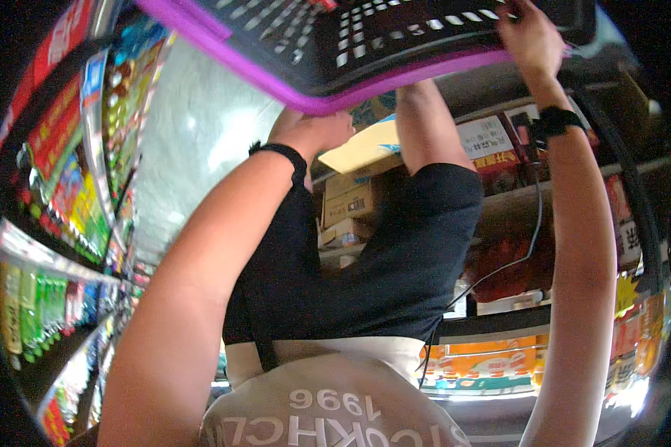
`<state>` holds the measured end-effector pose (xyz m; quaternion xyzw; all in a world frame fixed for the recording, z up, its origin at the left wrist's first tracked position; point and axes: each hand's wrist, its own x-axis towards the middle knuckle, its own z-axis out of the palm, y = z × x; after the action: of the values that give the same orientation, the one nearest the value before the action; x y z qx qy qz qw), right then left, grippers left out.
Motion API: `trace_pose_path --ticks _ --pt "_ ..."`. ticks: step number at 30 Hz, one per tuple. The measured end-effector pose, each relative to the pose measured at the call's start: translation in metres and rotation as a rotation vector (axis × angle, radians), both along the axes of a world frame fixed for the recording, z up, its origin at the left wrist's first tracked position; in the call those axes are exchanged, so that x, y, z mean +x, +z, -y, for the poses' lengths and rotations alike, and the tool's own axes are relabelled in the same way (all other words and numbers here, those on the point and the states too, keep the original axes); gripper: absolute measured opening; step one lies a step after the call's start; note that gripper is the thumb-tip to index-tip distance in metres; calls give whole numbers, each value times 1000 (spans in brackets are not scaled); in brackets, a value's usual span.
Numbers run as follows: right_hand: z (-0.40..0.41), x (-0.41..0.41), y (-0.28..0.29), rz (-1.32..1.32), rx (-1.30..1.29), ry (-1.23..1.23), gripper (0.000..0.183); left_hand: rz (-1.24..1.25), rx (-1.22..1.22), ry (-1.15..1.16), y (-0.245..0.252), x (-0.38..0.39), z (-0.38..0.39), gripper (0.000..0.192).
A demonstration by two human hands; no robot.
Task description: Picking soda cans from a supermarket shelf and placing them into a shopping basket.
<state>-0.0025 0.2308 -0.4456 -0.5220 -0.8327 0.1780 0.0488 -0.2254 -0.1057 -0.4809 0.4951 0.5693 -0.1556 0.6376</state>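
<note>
A black plastic basket (307, 70) with slotted sides and a purple rim (223, 56) fills the top of the head view. Its far part runs out of the picture. My left hand (316, 133) is closed at the near corner of the rim, with the fingers curled just under the purple edge. Farther right, my right hand (531, 47) grips the same rim, some fingers reaching over onto the basket's dark side. That hand is slightly blurred. Both wrists wear black bands. Below the basket, a pale yellow flat panel (363, 148) shows between my legs.
Shelves of colourful packaged goods (67, 184) line the left side along a shiny grey floor (195, 112). Cardboard boxes (346, 201) sit low between my legs. At right, a thin cable (531, 246) hangs before a shelf (509, 193) with printed cartons (486, 145).
</note>
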Motion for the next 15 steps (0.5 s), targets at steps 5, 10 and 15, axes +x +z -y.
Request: trace_pose_path --ticks 5,10,15 --pt "-25 38 -41 228 -57 114 37 -273 -227 56 3 -56 43 42" --pt "-30 42 -42 295 -66 113 42 -335 1 304 -4 -75 70 38" --pt "-34 56 -51 290 -60 22 44 -307 109 257 -35 -77 49 42"
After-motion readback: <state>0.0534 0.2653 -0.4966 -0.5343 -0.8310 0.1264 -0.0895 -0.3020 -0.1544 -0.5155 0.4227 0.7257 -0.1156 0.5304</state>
